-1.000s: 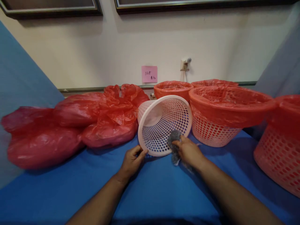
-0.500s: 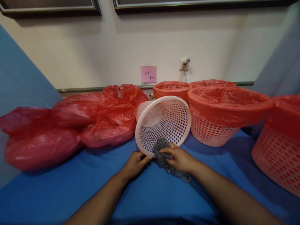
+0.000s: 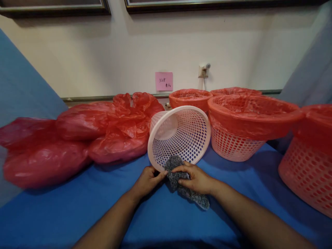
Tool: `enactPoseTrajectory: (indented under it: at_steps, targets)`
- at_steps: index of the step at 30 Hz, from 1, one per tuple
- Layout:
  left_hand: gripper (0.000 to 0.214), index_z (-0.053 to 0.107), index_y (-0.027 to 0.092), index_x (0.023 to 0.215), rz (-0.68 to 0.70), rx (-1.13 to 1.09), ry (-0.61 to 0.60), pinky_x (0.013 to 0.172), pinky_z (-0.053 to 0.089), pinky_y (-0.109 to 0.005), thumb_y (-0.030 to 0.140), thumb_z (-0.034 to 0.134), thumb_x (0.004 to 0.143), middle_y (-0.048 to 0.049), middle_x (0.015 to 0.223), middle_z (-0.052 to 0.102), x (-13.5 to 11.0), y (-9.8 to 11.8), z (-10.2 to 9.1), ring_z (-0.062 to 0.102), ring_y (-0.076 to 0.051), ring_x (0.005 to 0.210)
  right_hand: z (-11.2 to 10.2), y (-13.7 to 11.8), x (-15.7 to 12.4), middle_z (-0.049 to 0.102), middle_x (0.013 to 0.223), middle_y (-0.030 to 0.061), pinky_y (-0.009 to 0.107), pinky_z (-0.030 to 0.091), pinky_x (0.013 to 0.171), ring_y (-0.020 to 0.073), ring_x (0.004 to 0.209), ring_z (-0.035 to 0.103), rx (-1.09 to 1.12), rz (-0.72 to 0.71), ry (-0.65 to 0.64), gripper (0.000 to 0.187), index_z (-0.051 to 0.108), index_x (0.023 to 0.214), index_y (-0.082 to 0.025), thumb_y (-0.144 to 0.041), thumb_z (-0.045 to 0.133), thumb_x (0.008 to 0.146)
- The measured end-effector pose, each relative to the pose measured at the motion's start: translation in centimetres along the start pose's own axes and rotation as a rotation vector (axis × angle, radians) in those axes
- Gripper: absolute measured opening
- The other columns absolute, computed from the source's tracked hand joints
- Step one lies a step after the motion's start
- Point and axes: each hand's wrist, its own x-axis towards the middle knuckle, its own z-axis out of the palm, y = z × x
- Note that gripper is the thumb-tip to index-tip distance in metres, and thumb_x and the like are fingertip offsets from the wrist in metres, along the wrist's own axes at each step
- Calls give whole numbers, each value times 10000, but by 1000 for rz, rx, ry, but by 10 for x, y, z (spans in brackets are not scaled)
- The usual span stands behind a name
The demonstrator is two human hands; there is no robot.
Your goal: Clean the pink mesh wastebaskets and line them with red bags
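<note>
A pale pink perforated plastic basket (image 3: 168,129) lies tipped on its side, its mouth facing me. My left hand (image 3: 150,180) grips the lower left of its rim, thumb on the near side and the other fingers mostly hidden behind. In my right hand (image 3: 197,178) is a crumpled dark grey cloth (image 3: 178,180), pressed against the bottom of the rim. The cloth's loose end trails down over the blue table cover (image 3: 160,221).
Several full red plastic bags (image 3: 49,159) are piled at the left. To the right stand baskets lined with red bags, the closest pair being one basket (image 3: 236,145) and another (image 3: 308,173). A pink note (image 3: 164,81) and a socket (image 3: 203,71) are on the wall.
My right hand and the cloth have slid slightly left and down along the rim, towards my left hand. The basket has shifted slightly left. My left hand keeps its grip.
</note>
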Motion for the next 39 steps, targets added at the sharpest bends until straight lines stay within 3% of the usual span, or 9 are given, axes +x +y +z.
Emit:
enactPoseTrajectory:
  at_steps: [3, 6, 11, 18, 22, 26, 29, 36, 39]
  targets:
    - [359, 747, 151, 688, -12, 2, -41, 482, 474, -233, 459, 711, 867, -16, 569, 656, 0, 0, 2, 568, -144, 508, -8, 4, -1, 690, 1198, 49, 370, 514, 1035, 195, 1110, 655, -21, 12, -1, 484, 692, 1316, -291, -155, 674, 852]
    - [294, 764, 154, 775, 16, 28, 85, 559, 498, -243, 430, 715, 863, -22, 660, 694, 0, 1, -2, 588, -150, 591, -34, 14, -3, 659, 1280, 86, 362, 504, 1041, 219, 1156, 637, -298, 169, 107, 493, 713, 1278, -252, -73, 634, 826]
    - [340, 656, 173, 678, 66, 53, 291, 620, 482, -251, 439, 691, 888, -5, 662, 624, -2, 2, -13, 533, -144, 643, -56, 18, -4, 604, 1261, 234, 547, 480, 1015, 345, 1159, 597, -472, 376, 290, 459, 709, 1246, -117, -17, 426, 898]
    - [257, 807, 192, 830, 40, 8, -49, 623, 555, -264, 432, 719, 853, -37, 772, 771, 0, 0, 5, 667, -185, 684, -10, 5, 0, 670, 1170, 46, 338, 523, 1002, 196, 1098, 649, -104, 51, 50, 499, 706, 1287, -294, -108, 690, 825]
    - [320, 797, 180, 771, 36, 4, -100, 564, 530, -239, 465, 692, 872, -33, 670, 736, -1, -4, 8, 646, -165, 601, -13, 4, -2, 669, 1166, 53, 342, 528, 1004, 199, 1100, 651, -12, -34, 12, 495, 697, 1304, -279, -116, 665, 838]
    - [318, 761, 152, 792, 46, 28, 87, 565, 490, -233, 436, 668, 902, -23, 668, 692, -2, 2, -2, 583, -142, 589, -51, 18, -6, 642, 1274, 135, 412, 492, 1041, 280, 1163, 620, -397, 222, 224, 475, 726, 1259, -213, -42, 576, 841]
    - [306, 734, 160, 779, 67, 34, 199, 630, 502, -247, 445, 691, 885, -22, 725, 691, -2, 8, -6, 585, -149, 662, -65, 26, -7, 617, 1291, 197, 489, 469, 1044, 322, 1166, 606, -460, 367, 355, 465, 713, 1268, -153, -28, 477, 886]
    - [413, 639, 173, 663, 62, 15, 226, 489, 405, -211, 505, 646, 908, 41, 542, 540, -2, 7, 1, 479, -105, 487, -4, 0, 0, 688, 1203, 41, 327, 524, 1002, 191, 1097, 657, -53, 51, 96, 488, 706, 1287, -300, -135, 707, 828]
    - [398, 625, 177, 656, 80, 32, 303, 543, 407, -214, 494, 667, 893, 40, 595, 531, -3, 6, -3, 480, -110, 563, -2, -3, 0, 672, 1217, 37, 319, 524, 1008, 188, 1115, 651, -39, -10, 55, 508, 683, 1322, -317, -146, 692, 843]
